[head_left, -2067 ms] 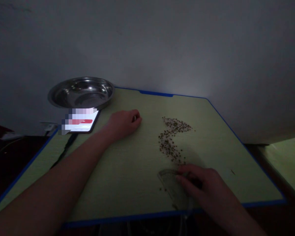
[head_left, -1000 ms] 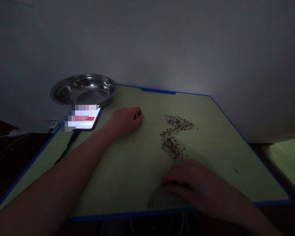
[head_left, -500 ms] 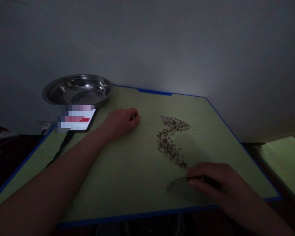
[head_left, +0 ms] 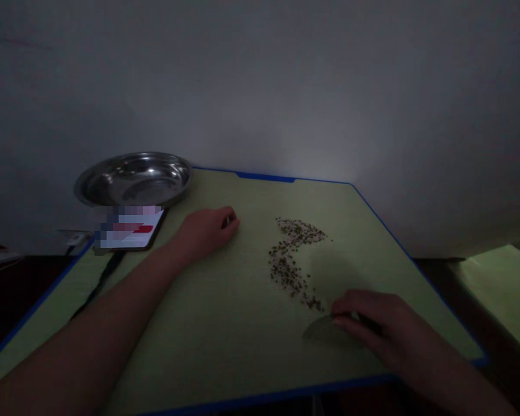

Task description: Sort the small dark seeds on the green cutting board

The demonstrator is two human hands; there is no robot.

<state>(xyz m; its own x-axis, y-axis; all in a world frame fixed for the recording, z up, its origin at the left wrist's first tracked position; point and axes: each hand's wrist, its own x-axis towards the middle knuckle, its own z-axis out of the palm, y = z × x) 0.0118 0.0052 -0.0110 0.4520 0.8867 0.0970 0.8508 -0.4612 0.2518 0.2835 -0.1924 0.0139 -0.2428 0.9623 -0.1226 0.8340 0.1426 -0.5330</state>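
Observation:
My right hand pinches a thin, clear protractor with a curved edge, between thumb and fingers. It is held low over the near right part of the table, just below the tail of a scattered band of small dark brown grains. The grains look like seeds or peppercorns and lie in a bent line across the tabletop. Resting left of them is my left hand, its fingers curled in a loose fist. A small pale spot shows in the gap by the thumb; what the fist holds, if anything, is hidden.
The pale green table has a blue edge and stands against a grey wall. A steel basin sits at the back left, with a lit phone in front of it and a dark cable running from it. Another pale surface lies right.
My right hand moved the protractor left towards the near edge, then back right. Stray grains near that edge are gone from view. My left hand stays put; the view has shifted slightly.

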